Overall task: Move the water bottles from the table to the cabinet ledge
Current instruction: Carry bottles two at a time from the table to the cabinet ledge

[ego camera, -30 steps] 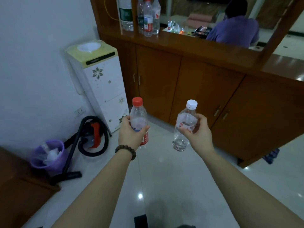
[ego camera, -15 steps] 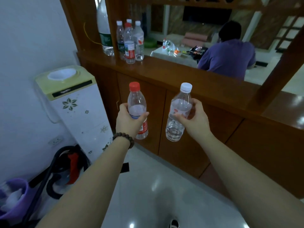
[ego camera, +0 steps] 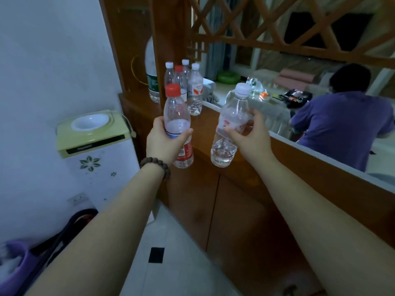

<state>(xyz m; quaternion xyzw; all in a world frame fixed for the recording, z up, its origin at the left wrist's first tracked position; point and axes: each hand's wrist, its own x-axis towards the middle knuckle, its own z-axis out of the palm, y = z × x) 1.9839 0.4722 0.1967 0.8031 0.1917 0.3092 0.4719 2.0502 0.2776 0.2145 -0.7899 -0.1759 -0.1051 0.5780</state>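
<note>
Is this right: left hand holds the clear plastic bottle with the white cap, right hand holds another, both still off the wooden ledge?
Not quite. In the head view the left hand holds the clear plastic bottle with the red cap; the white-capped clear bottle is in the right hand. Both are off the wooden cabinet ledge.

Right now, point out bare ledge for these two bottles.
Free: the cabinet ledge right of the standing bottles, along the opening's edge. Crowded: the left end by the post, where the big bottle and that cluster stand.
</note>
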